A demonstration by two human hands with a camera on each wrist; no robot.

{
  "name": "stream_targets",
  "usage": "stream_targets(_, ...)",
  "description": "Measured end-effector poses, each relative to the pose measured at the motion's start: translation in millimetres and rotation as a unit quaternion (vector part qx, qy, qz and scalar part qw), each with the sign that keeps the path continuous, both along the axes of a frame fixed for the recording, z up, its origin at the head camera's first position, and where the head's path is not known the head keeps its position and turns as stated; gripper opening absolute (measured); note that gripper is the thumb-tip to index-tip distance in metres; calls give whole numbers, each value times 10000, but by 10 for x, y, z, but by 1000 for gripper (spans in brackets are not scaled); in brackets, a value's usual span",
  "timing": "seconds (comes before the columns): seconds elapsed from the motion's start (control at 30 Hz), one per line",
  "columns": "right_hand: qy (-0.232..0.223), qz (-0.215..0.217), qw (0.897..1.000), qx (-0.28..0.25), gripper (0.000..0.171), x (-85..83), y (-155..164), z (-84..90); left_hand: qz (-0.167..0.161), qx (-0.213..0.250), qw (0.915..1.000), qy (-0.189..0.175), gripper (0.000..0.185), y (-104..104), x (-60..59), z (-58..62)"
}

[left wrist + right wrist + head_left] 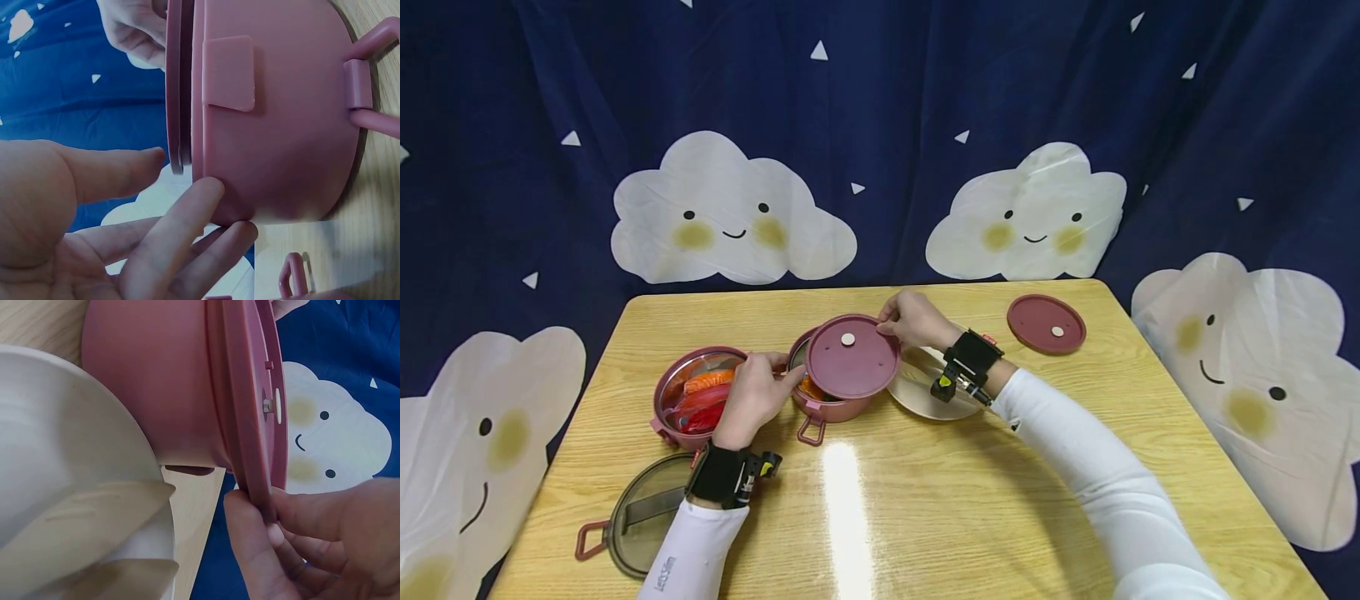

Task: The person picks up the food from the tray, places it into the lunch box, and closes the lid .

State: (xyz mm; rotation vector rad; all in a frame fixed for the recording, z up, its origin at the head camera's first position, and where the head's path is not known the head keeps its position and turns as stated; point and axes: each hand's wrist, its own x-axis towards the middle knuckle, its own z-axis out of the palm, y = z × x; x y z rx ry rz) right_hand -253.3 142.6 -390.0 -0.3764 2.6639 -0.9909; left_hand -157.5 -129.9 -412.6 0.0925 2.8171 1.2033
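My right hand (917, 321) pinches the edge of a round dusty-red lid (853, 367) with a small white knob. The lid lies over the rim of a pink pot (838, 410), shifted to the right, so part of the orange contents shows at the left. On the pot's left side my left hand (758, 392) rests its fingertips (209, 187) against the wall near the rim. Its thumb points at the lid's edge, a little apart from it. The pot's handle (812, 429) faces the front.
Left of this pot stands a second pink pot (662, 400) with orange and red food-like pieces. A glass lid (632, 546) lies in front of it. To the right is a cream plate (925, 404) bearing beige pieces; another dusty-red lid (1037, 321) lies at the back right.
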Motion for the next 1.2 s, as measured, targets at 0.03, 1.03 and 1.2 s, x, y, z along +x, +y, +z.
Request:
stream_targets(0.03, -12, 1, 10000, -1, 11, -1, -18, -5, 5, -4, 10000, 18, 40, 0, -1, -2)
stream_targets(1.03, 237, -261, 9993, 103, 12, 14, -273, -84, 69, -51, 9999, 55, 40, 15, 18, 12)
stream_targets(1.2, 416, -276, 9987, 120, 11, 18, -263, -97, 44, 5, 10000, 39, 40, 18, 26, 9)
